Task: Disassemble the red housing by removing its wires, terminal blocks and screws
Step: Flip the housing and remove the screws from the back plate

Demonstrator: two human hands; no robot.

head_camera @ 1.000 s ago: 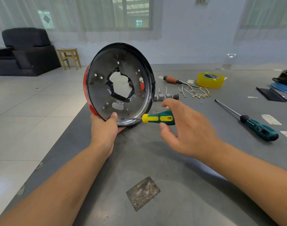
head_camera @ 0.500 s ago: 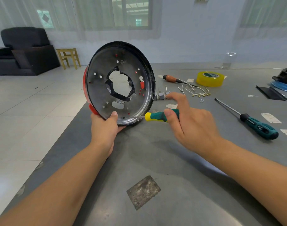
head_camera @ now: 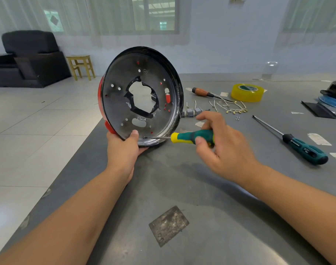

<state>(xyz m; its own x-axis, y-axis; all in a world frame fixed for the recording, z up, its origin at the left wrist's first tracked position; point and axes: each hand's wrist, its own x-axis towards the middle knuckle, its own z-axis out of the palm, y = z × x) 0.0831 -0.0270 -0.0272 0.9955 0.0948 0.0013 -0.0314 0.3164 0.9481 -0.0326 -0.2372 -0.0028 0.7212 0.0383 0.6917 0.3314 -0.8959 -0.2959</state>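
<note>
Round red housing with black metal inner plate [head_camera: 123,104] stands on edge, centre-left of frame, on grey surface [head_camera: 201,188]. Left hand [head_camera: 123,150] grips lower rim, thumb on plate. Right hand [head_camera: 222,148] fingers pinch green-yellow screwdriver [head_camera: 192,137], tip at screw low on plate. Loose wires [head_camera: 230,107], grey terminal blocks [head_camera: 194,111] upper right.

Lighting: bright, even daylight from curtained windows [head_camera: 153,15] at the rear; cool blue cast on the wall. Shadows: soft, diffuse, falling toward the viewer beneath both forearms on the bench [head_camera: 211,188]. Glare: pale sheen on the bench near the lower right edge; bright washed patch on the floor tiles [head_camera: 29,150] at left. Focus: centre sharp, far background slightly soft. Distortion: wide-angle stretch at the edges, forearms enlarged, window frames bowed.
</note>
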